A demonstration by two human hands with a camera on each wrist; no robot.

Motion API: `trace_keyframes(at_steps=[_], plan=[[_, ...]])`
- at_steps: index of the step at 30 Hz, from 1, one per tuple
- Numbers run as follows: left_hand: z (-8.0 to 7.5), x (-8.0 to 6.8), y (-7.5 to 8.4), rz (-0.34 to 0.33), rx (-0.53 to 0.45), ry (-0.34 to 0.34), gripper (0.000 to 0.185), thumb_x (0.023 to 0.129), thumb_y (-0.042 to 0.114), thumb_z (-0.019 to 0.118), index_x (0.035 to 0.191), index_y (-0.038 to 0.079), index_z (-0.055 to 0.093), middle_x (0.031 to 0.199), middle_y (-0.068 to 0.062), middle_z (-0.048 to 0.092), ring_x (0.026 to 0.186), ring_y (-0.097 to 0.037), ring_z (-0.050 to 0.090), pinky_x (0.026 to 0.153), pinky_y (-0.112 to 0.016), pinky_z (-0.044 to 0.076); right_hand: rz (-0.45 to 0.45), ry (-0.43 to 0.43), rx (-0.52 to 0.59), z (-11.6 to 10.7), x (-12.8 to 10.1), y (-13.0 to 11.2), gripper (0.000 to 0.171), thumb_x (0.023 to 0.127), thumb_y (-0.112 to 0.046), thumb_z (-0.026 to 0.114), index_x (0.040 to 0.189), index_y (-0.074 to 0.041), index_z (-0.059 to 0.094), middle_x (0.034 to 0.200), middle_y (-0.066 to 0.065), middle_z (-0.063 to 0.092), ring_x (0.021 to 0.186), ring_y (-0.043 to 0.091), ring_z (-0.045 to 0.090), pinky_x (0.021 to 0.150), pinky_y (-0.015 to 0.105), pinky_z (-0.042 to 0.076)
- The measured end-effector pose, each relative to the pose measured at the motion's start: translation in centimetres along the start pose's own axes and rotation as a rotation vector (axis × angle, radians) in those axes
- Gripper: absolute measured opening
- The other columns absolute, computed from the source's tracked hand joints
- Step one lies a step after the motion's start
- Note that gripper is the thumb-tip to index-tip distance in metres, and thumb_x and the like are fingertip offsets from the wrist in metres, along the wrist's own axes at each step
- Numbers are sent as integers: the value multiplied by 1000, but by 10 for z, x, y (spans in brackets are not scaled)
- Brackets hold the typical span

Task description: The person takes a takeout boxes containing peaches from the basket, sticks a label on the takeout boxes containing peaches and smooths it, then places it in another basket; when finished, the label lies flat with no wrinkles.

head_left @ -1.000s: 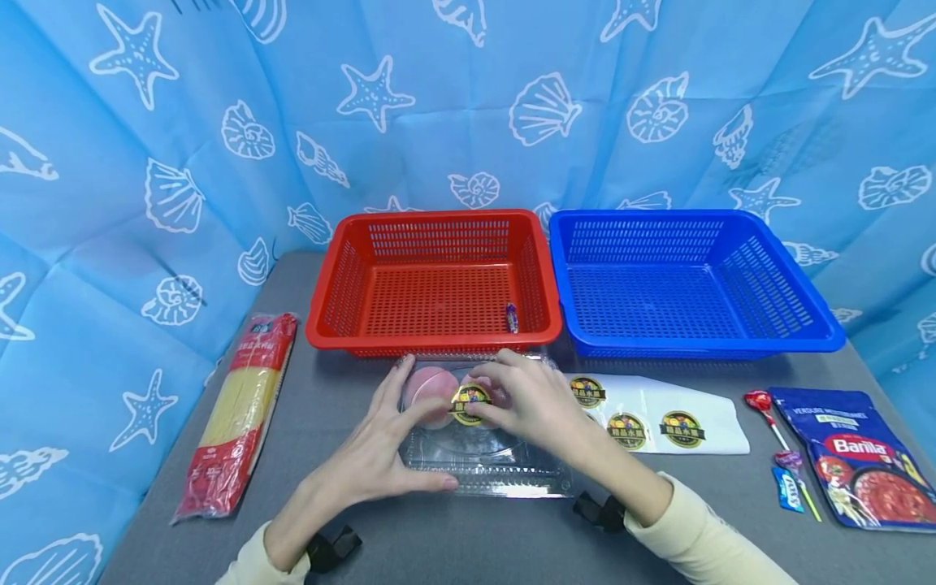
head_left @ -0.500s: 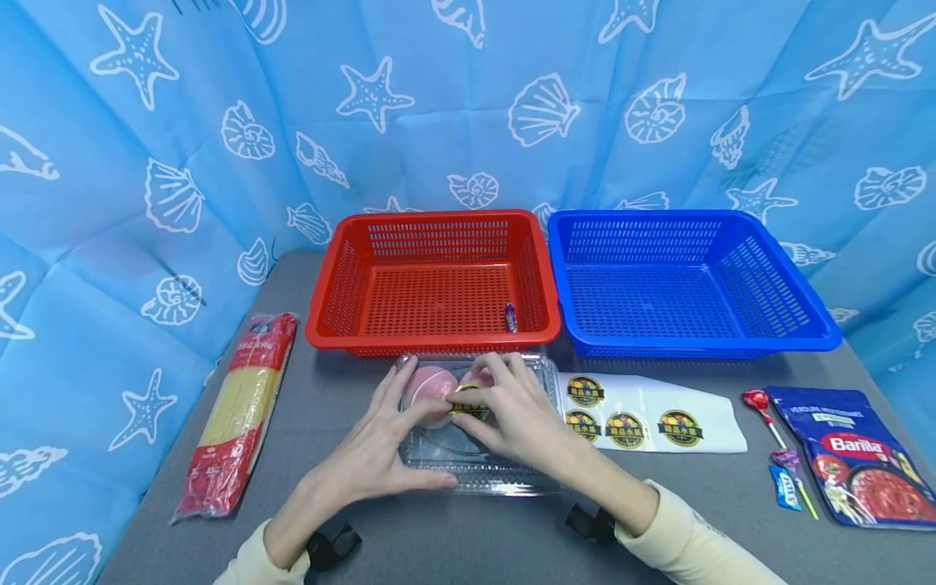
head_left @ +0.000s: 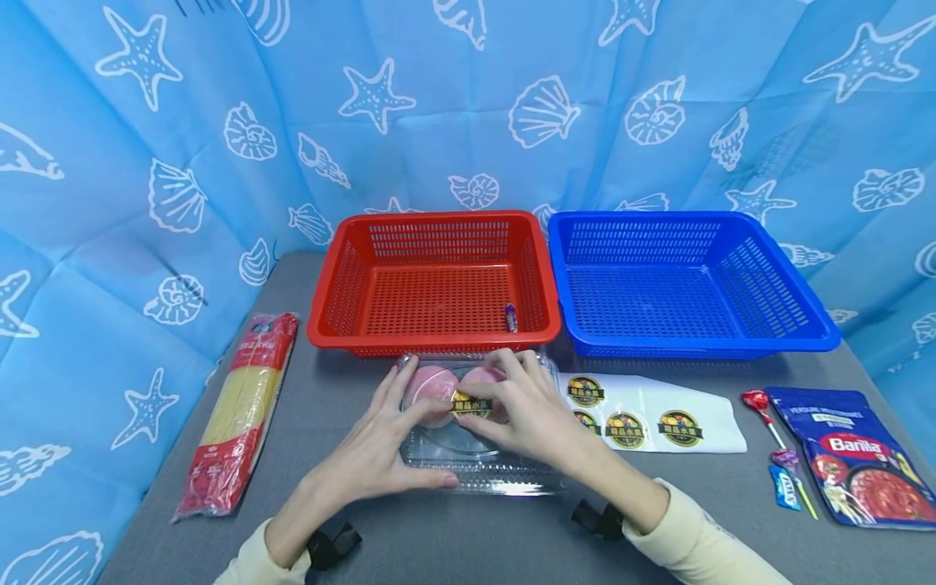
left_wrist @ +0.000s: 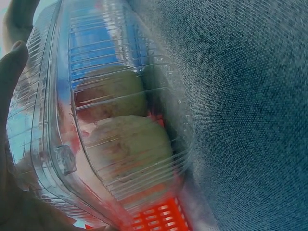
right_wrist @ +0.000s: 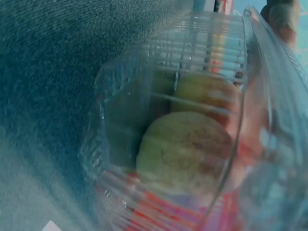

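Observation:
A clear plastic clamshell box (head_left: 475, 465) lies on the grey table just in front of the red basket, with two pink peaches (head_left: 431, 385) inside. My left hand (head_left: 387, 439) rests on its left side, fingers flat on the lid and thumb along the front edge. My right hand (head_left: 522, 414) pinches a round black-and-yellow sticker (head_left: 471, 404) against the lid between thumb and index finger. The left wrist view shows the box (left_wrist: 159, 72) and peaches (left_wrist: 130, 149) from close up. The right wrist view shows a peach (right_wrist: 187, 149) through the ribbed wall.
A red basket (head_left: 435, 337) holding one small wrapped candy (head_left: 511, 317) and a blue basket (head_left: 695, 348) stand behind. A sticker sheet (head_left: 702, 426) lies right of the box. A spaghetti pack (head_left: 237, 414) is at the left; lollipop (head_left: 760, 404), blue packet (head_left: 786, 487) and Barilla pouch (head_left: 855, 459) at the right.
My right hand has shifted slightly left and back over the lid with the sticker, which now lies flatter on it. The left hand and box have stayed put.

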State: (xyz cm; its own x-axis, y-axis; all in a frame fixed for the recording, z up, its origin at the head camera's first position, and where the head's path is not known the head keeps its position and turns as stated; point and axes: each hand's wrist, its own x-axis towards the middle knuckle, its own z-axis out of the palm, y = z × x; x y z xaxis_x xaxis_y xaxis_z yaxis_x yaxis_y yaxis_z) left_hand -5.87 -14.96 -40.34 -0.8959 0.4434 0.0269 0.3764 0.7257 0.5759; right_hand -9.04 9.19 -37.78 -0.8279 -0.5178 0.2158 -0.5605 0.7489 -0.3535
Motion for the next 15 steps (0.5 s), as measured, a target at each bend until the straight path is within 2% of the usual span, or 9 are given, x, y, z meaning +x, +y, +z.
trace_keyframes(at_steps=[8, 15], plan=[[0, 0, 0, -6, 4, -4, 78, 68, 69, 83, 137, 47, 54, 175, -7, 0, 159, -45, 3, 104, -81, 35, 33, 1, -1, -4, -3, 6, 49, 80, -53, 82, 123, -31, 76, 118, 2, 59, 101, 20, 44, 83, 34, 40], [0, 1, 0, -20, -7, -16, 77, 68, 70, 83, 137, 50, 53, 175, -5, 0, 160, -43, 2, 104, -82, 34, 54, 7, 27, -6, -6, 8, 47, 78, -53, 84, 120, -31, 77, 118, 2, 59, 102, 19, 44, 83, 34, 41]])
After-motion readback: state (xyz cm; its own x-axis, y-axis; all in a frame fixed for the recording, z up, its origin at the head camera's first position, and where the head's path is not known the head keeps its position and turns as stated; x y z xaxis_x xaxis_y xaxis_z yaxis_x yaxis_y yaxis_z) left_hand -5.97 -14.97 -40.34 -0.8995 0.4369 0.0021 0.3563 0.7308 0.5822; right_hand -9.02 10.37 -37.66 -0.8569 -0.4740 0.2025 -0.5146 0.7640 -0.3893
